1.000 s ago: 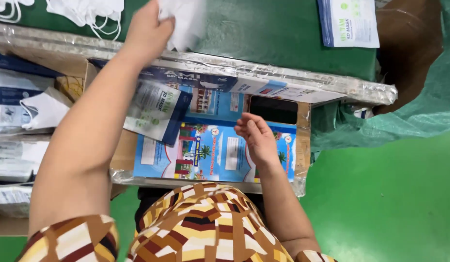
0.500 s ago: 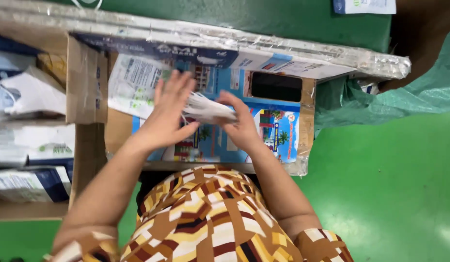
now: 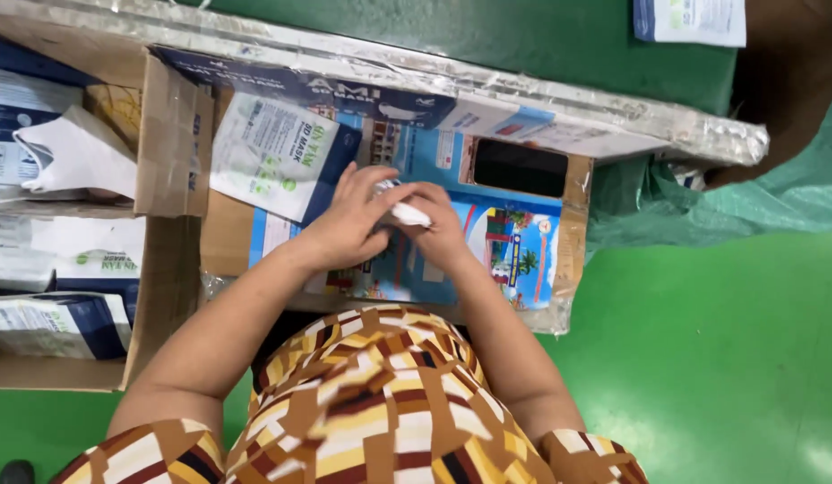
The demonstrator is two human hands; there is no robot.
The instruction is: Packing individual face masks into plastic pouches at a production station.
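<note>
Both hands have drawn closer together since half a second ago, when the left palm was spread wide over the white piece; now the left hand [image 3: 349, 224] curls over it, fingers narrowed around its upper end. The right hand [image 3: 438, 229] pinches the other end from the right, so the folded white item [image 3: 405, 212], probably a face mask, sits between the two, touching both. Its long axis runs roughly left to right, tilted slightly down toward the right hand, and neither hand is clearly nearer. All of this happens above the open cardboard box [image 3: 573, 224] lined with blue printed sheets, near its middle. A white and green packet [image 3: 272, 152] leans in the box's left corner. Beyond the far edge lies the green table [image 3: 523, 36].
</note>
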